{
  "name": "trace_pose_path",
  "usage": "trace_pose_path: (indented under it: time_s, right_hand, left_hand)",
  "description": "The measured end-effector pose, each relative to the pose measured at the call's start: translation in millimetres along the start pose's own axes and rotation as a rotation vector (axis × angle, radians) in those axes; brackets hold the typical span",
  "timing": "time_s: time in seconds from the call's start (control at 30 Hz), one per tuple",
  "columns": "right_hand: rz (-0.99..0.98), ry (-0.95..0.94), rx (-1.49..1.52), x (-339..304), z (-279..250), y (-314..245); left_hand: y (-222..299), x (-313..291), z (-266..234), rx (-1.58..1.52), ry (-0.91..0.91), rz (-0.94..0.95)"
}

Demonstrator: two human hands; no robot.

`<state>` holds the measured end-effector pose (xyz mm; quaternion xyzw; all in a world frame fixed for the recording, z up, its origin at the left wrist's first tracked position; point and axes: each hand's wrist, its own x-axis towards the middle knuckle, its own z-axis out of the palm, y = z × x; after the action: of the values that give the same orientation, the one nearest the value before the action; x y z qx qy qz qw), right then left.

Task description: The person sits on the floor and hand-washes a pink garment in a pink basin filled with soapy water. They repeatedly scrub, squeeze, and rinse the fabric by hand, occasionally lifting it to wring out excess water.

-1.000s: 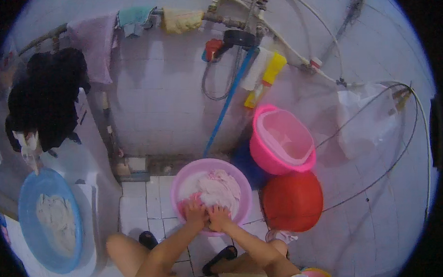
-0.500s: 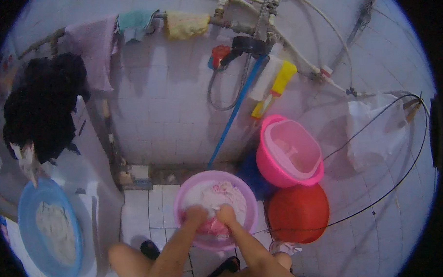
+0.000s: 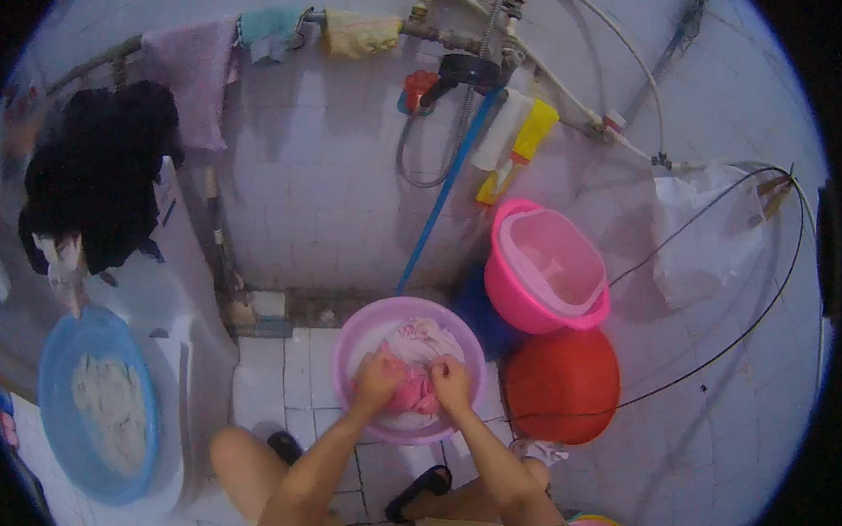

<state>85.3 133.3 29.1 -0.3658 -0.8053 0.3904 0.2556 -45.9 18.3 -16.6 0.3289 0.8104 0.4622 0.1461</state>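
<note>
A lilac basin [image 3: 342,349] stands on the tiled floor in front of me, with wet cloth inside. My left hand [image 3: 377,379] is in its left half, fingers closed on a bright pink garment [image 3: 410,386]. On the right side of the same garment, my right hand [image 3: 451,382] grips a bunched part with curled fingers. Paler pink cloth [image 3: 425,335] lies behind both hands, toward the basin's far rim. How the garment is folded between my hands is hard to make out.
To the right are a pink basin [image 3: 505,288] with a colander-like insert and a red basin [image 3: 563,388]. A blue basin [image 3: 51,406] of pale cloth sits at left, below black clothing [image 3: 103,172]. A blue pole [image 3: 447,202] leans on the wall.
My hands have risen a little from the cloth, and more of the bright pink garment now shows bunched between them. The whole view has shifted slightly.
</note>
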Motion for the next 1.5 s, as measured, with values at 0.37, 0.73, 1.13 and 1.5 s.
trace_pose_path:
  time_s: [0.37,0.73,1.13,1.5]
  right_hand:
    - [-0.401,-0.52,-0.739,-42.9,-6.0,4.9]
    - [-0.269,-0.766,-1.0,-13.2,40.0,26.8]
    - [0.058,-0.435,-0.147,20.8,39.1,52.3]
    - [-0.372,-0.5,-0.445,-51.7,-11.6,-7.7]
  left_hand:
    - [3.1,-50.9,-7.7,0.691,-0.172,0.238]
    - [-23.1,-10.2,35.4,0.785,-0.662,0.034]
    - [-37.2,30.1,37.1,0.254,-0.03,-0.087]
    - [5.6,-20.0,-15.1,0.093,-0.073,0.359]
